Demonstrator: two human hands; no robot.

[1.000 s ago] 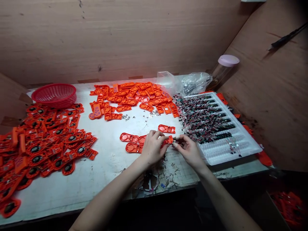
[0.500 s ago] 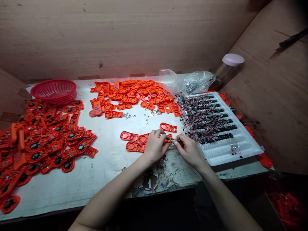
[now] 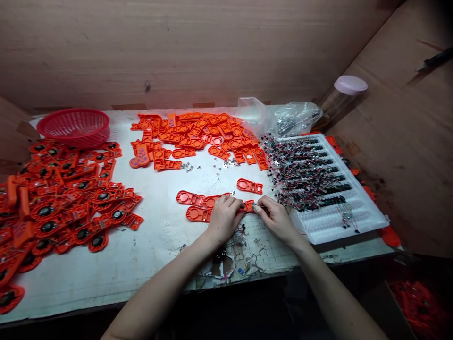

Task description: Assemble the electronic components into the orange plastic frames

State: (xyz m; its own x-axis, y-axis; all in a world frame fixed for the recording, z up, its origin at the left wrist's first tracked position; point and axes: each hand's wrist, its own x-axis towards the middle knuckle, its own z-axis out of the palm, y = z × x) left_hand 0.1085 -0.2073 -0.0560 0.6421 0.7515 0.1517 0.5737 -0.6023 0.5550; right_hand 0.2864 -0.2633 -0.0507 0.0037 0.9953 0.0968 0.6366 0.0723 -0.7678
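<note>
My left hand [image 3: 226,216] is closed over an orange plastic housing [image 3: 249,206], whose right end sticks out past the fingers. At that end my right hand [image 3: 274,215] makes a pinch; whatever is between its fingertips is too small to tell. Beside my left hand lie more open orange shells [image 3: 189,197], partly covered by it. Another single shell [image 3: 249,185] rests just beyond both hands. Small wired parts [image 3: 241,230] lie on the table below my left hand.
To the right, a white ribbed tray [image 3: 368,217] holds rows of small wired circuit boards [image 3: 311,174]. Orange shells [image 3: 198,130] are heaped at the back, with small metal pieces [image 3: 230,163] before them. Left are shells with round black parts [image 3: 47,226] and a red basket [image 3: 74,127].
My left hand's fingers have drawn back slightly left from the right fingertips, showing more of the housing's end. The right hand stays pinched there. The whole view has shifted a little.
</note>
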